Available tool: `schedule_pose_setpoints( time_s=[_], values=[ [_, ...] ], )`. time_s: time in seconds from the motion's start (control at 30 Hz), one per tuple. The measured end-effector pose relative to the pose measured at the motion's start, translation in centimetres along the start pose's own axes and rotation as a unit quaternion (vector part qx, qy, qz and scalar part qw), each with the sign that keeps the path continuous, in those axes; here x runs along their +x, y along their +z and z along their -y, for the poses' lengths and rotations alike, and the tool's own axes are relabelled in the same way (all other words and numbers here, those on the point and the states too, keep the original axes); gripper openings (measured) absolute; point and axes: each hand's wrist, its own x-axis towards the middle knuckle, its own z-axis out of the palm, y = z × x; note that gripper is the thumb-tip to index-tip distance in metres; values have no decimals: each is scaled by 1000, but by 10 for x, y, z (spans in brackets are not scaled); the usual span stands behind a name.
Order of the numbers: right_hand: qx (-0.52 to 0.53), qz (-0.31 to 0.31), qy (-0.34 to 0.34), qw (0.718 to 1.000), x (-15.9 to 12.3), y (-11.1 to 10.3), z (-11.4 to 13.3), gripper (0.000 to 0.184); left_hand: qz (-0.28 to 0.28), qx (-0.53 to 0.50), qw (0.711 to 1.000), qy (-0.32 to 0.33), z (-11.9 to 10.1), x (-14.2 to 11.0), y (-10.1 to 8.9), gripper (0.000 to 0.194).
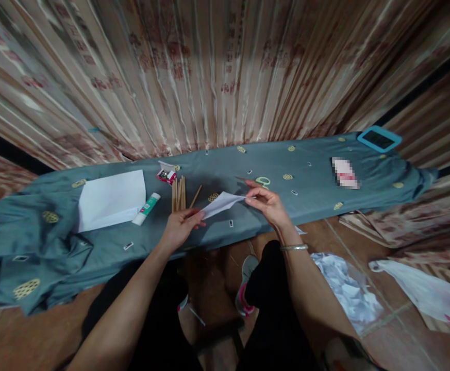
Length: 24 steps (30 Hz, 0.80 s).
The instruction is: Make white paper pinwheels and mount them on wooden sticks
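White paper sheets [112, 200] lie flat on the left side of a gray-green cloth [225, 167] with yellow spots. Next to them is a glue stick [146, 208], green and white, lying on a slant. Then comes a little red and white box [166, 173] with its flap up. Just in front of it, some wooden sticks [178, 193] lie side by side, and the left hand [182, 224] is near their ends. One loose stick [196, 196] lies just to the right of them. A small white paper strip [225, 203] is held over the cloth between the two hands: the left hand grips its wide end, and the right hand [267, 201] pinches its thin end. Close behind the right hand is a pale green ring [263, 181] (I can't tell what it is for). Farther right are a pink and white thing [345, 173], all blurry, and a blue-edged tablet [379, 138].
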Motion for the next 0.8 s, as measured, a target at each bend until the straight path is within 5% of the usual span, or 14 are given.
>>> schedule_pose_setpoints(
  time_s=[0.17,0.23,0.37,0.6,0.8],
  values=[
    [-117,-58,-22,991,18,-12,-16,32,-29,6,1000,1,0,-1,-2,40],
    [-269,-103,9,958,28,-19,-24,38,-62,-16,998,2,1,0,-3,38],
    [-486,-83,41,869,38,-22,-32,42,-109,-92,990,6,-1,5,-4,41],
    [-553,-30,50,831,26,-6,-17,23,-162,-202,965,42,-8,11,-5,40],
    [-593,-10,41,804,12,11,-3,36,-236,-134,958,90,-28,14,-17,31]
  ],
)
